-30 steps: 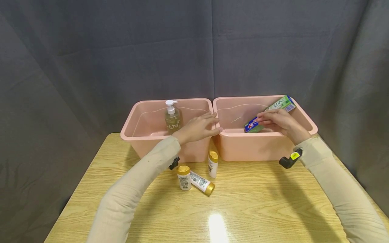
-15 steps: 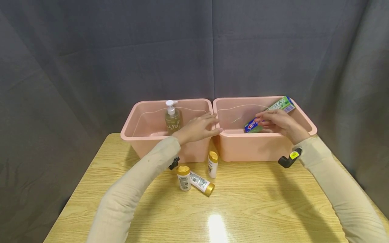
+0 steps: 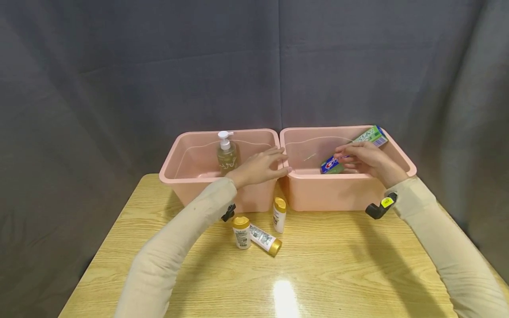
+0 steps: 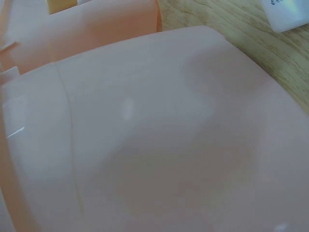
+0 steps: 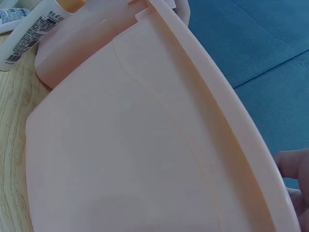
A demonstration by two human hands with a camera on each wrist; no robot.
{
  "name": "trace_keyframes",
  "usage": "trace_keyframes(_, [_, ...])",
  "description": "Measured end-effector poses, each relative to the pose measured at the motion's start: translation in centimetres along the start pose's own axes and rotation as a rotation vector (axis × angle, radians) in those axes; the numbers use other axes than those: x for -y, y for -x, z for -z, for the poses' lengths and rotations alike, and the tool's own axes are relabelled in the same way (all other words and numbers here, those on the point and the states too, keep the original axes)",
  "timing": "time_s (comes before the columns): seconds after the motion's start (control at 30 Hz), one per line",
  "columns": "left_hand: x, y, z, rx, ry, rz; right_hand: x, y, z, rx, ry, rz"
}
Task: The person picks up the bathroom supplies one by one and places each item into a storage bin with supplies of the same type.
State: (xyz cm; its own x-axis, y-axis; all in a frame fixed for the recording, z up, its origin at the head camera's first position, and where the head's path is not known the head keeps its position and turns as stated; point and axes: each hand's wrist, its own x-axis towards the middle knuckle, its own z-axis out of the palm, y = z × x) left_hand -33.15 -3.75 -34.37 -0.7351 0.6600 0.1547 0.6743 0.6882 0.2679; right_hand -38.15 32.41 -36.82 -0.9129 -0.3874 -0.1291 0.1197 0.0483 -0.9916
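My left hand [image 3: 260, 168] reaches over the right end of the left pink bin [image 3: 191, 180], fingers spread, fingertips at the adjoining rims. Over the right pink bin [image 3: 318, 194], my right hand [image 3: 367, 160] hangs with its fingers loosely bent, and nothing shows gripped in it. Behind those fingers lies green and blue toothpaste packaging [image 3: 371, 136], slanted inside the bin, its middle hidden by the hand. In the right wrist view, part of the right hand [image 5: 297, 179] shows beyond the bin rim. A pump bottle [image 3: 227, 159] with a white top stands inside the left bin.
In front of the bins are a white gold-capped bottle [image 3: 279, 216], a second such bottle [image 3: 241, 234] and a third white bottle [image 3: 262, 237] lying on its side. They are on the wooden table [image 3: 326, 265]. A dark curtain [image 3: 254, 66] hangs behind.
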Motion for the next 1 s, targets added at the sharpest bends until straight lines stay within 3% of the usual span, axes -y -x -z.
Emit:
trace_keyframes(0.07, [0.0,0.0,0.0,-0.002,0.0,-0.001,-1.5,-1.7,2.0,0.022,0.001,0.015])
trace_keyframes(0.17, [0.0,0.0,0.0,-0.01,0.001,-0.004,-2.3,-2.6,2.9,0.026,-0.027,0.028])
trace_keyframes(0.3, [0.1,0.1,0.0,-0.019,0.006,-0.006,-0.3,-0.8,0.1,-0.049,0.004,0.011])
trace_keyframes(0.33, [0.2,0.1,0.0,-0.02,0.007,-0.006,-0.5,-1.0,0.4,-0.035,-0.009,0.028])
trace_keyframes(0.4, [0.2,0.0,0.0,-0.025,0.006,-0.008,-1.7,-2.6,1.8,-0.081,0.006,0.026])
trace_keyframes(0.43, [0.2,0.0,0.0,-0.027,0.005,-0.011,-3.1,-4.3,3.5,-0.103,-0.005,0.03])
trace_keyframes(0.47, [0.2,0.0,0.0,-0.028,0.003,-0.011,-3.0,-4.1,3.1,-0.118,-0.02,0.048])
trace_keyframes(0.5, [0.2,-0.1,0.0,-0.03,0.0,-0.013,-3.9,-5.3,4.4,-0.1,-0.055,0.081])
trace_keyframes(0.53, [0.2,-0.1,0.0,-0.032,0.0,-0.014,-3.7,-5.0,3.8,-0.114,-0.048,0.103])
trace_keyframes(0.6, [0.2,-0.1,0.0,-0.033,-0.006,-0.019,-1.7,-2.8,0.6,-0.183,-0.005,0.132])
trace_keyframes(0.67, [0.2,-0.1,0.0,-0.034,-0.009,-0.022,1.4,0.8,-4.0,-0.217,0.071,0.194])
trace_keyframes(0.7, [0.2,-0.1,0.0,-0.036,-0.01,-0.025,1.4,0.8,-4.3,-0.235,0.106,0.222])
trace_keyframes(0.73, [0.2,-0.1,0.0,-0.038,-0.008,-0.026,2.7,2.3,-6.3,-0.293,0.177,0.235])
trace_keyframes(1.0, [0.3,0.0,0.0,-0.092,0.018,-0.053,2.5,1.9,-8.5,-0.447,0.385,0.464])
